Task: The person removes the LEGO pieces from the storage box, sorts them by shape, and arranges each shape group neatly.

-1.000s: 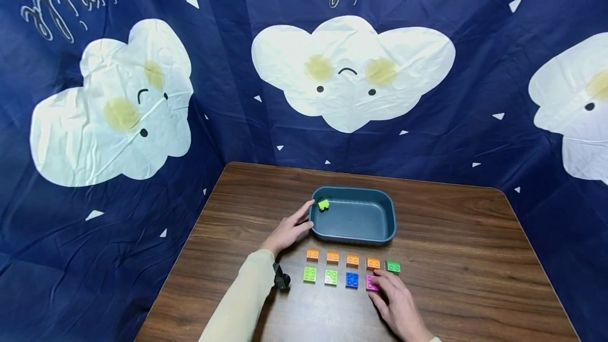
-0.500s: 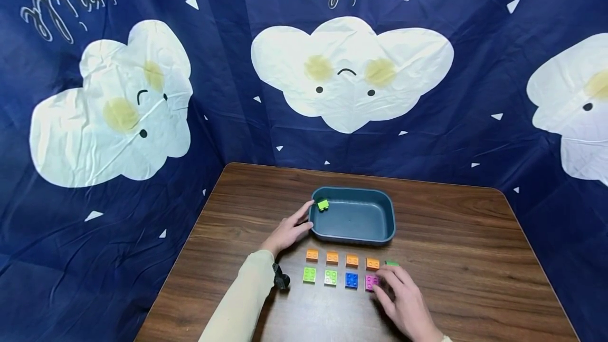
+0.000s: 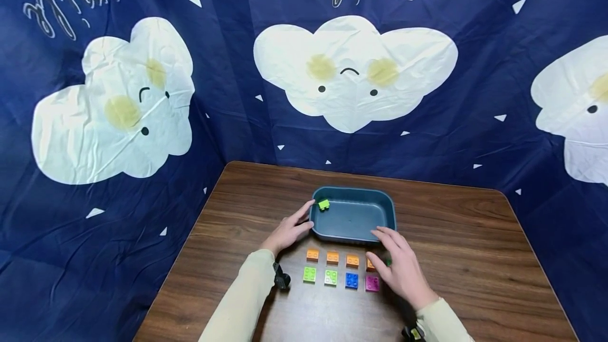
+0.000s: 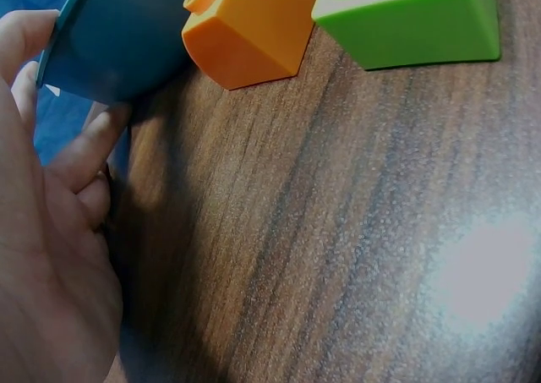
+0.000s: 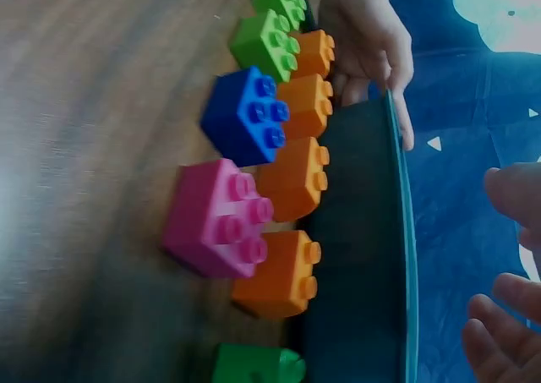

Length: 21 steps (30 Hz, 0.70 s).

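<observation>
Beside the left end of a dark teal bin (image 3: pixel 351 220), my left hand (image 3: pixel 287 233) touches the rim with its fingers extended and spread. A small lime block (image 3: pixel 324 205) lies inside the bin near that end. My right hand (image 3: pixel 401 268) hovers over the bin's near right corner, fingers apart and holding nothing. Beneath it are a green block (image 5: pixel 254 364) and an orange block (image 5: pixel 275 273), both partly covered in the head view. A pink block (image 3: pixel 372 283) sits just left of this hand.
Between the bin and the person, two rows of blocks stand on the wooden table (image 3: pixel 475 257). Several orange ones (image 3: pixel 332 257) form the far row; a blue block (image 3: pixel 351 280) and two lime blocks (image 3: pixel 310 274) share the near row. A blue cloud-printed cloth (image 3: pixel 228 120) hangs behind.
My right hand has left the pink block, passing first to its right, then forward to the bin's near right corner. The left hand stays at the rim; the blocks have not moved.
</observation>
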### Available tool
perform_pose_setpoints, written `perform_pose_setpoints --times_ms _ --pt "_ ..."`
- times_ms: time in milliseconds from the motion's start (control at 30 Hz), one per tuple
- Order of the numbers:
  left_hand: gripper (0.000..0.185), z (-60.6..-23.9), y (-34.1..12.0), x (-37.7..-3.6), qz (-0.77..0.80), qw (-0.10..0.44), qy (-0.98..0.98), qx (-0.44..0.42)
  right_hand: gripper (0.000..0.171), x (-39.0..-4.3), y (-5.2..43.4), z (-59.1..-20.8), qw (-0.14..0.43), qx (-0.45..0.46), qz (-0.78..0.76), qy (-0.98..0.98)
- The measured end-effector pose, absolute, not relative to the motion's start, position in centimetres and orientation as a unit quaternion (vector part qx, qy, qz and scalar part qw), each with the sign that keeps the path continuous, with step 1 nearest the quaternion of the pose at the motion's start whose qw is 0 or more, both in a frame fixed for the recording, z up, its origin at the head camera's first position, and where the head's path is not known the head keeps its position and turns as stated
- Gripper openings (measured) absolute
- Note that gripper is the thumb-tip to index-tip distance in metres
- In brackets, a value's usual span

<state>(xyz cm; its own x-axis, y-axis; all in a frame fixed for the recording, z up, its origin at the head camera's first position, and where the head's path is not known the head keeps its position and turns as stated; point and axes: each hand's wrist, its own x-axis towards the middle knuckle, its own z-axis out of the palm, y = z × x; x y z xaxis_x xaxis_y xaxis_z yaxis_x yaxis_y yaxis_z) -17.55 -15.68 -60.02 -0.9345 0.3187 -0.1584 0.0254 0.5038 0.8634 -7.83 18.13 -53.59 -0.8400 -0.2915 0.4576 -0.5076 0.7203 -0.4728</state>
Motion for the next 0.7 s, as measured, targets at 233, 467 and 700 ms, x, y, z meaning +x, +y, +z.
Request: perform_pose_setpoints --times_ms 233,467,700 --pt "0.065 -59.9 -15.8 -17.5 0.489 0.149 0.854 0.099 0.056 -9.9 16.5 -52.9 0.168 0.237 0.307 -0.906" --pt "0.065 -59.8 -15.8 -17.5 0.493 0.148 0.852 0.098 0.056 -12.7 14.7 -52.2 0.123 0.242 0.303 -0.914" --pt "0.065 -59.8 -15.6 -17.4 0.491 0.149 0.853 0.097 0.058 -15.1 13.1 -52.0 0.087 0.246 0.287 -0.921"
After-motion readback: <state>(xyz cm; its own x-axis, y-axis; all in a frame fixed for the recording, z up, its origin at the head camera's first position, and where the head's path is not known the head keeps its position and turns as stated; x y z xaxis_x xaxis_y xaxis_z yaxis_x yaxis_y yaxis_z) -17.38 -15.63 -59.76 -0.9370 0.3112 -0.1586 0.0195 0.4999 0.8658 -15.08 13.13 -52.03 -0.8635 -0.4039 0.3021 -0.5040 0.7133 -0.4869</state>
